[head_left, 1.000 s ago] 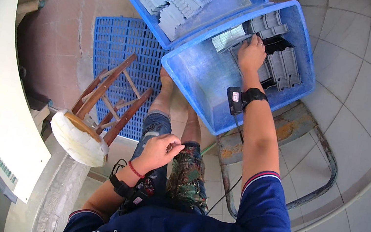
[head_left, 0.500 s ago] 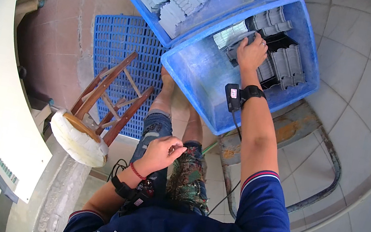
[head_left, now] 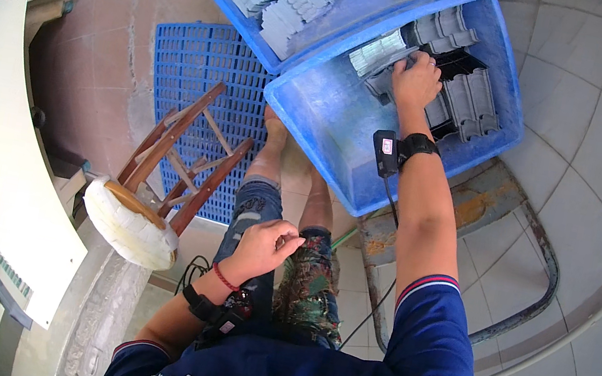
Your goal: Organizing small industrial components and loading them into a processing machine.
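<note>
My right hand (head_left: 416,81) reaches down into the near blue plastic tub (head_left: 327,128). Its fingers are closed on a grey ridged piece (head_left: 395,63) at the end of a row; the grip is partly hidden under the hand. More grey curved pieces (head_left: 467,103) stand stacked to its right, with others (head_left: 443,29) farther back. A paler, shiny stack (head_left: 377,51) lies just left of the fingers. My left hand (head_left: 265,248) rests over my thigh, loosely curled, with nothing visible in it.
Behind stands a second blue tub (head_left: 374,0) with stacks of light grey corrugated pieces (head_left: 300,11). A blue slatted plastic pallet (head_left: 200,74) lies on the floor. To the left are a wooden stool (head_left: 129,226) and a white panel (head_left: 9,153). A rusty metal frame (head_left: 476,199) stands right.
My right hand has shifted very slightly within the tub, staying at the grey pieces. The view has moved a little. My left hand has kept its pose.
</note>
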Tool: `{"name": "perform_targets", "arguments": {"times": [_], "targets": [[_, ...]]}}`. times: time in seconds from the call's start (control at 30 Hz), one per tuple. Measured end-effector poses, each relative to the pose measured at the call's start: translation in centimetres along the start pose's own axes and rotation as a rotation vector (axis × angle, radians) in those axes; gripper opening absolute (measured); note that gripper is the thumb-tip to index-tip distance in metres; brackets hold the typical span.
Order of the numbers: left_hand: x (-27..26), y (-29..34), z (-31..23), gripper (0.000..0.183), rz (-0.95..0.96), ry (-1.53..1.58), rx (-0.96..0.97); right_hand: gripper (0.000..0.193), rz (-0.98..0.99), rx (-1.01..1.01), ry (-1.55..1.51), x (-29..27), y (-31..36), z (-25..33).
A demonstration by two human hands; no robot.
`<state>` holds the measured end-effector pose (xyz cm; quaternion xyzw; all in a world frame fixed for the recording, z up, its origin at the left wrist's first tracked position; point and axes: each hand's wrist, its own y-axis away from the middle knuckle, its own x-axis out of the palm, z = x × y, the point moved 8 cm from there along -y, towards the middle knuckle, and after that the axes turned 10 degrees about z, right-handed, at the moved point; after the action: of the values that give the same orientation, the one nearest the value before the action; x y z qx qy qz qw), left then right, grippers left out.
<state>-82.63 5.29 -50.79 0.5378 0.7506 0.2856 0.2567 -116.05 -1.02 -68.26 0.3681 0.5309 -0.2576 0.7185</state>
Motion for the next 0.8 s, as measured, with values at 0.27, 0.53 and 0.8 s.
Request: {"name": "perform_targets", "arguments": {"times": [0.27, 0.53, 0.8], "targets": [[-0.9, 0.4, 0.2, 0.017, -0.051, 0.001, 0.007, 0.028, 0.002, -0.087, 0.016, -0.5, 1.4, -1.3], [-1.7, 0.6, 0.2, 0.016, -0.074, 0.02, -0.01, 0.026, -0.036, -0.199, -0.048, -1.4, 3.6, -4.0], [-2.3, 0.6, 0.5, 0.016, -0.09, 0.039, -0.012, 0.023, -0.015, -0.306, -0.241, -1.7, 5.7, -6.8]]}}
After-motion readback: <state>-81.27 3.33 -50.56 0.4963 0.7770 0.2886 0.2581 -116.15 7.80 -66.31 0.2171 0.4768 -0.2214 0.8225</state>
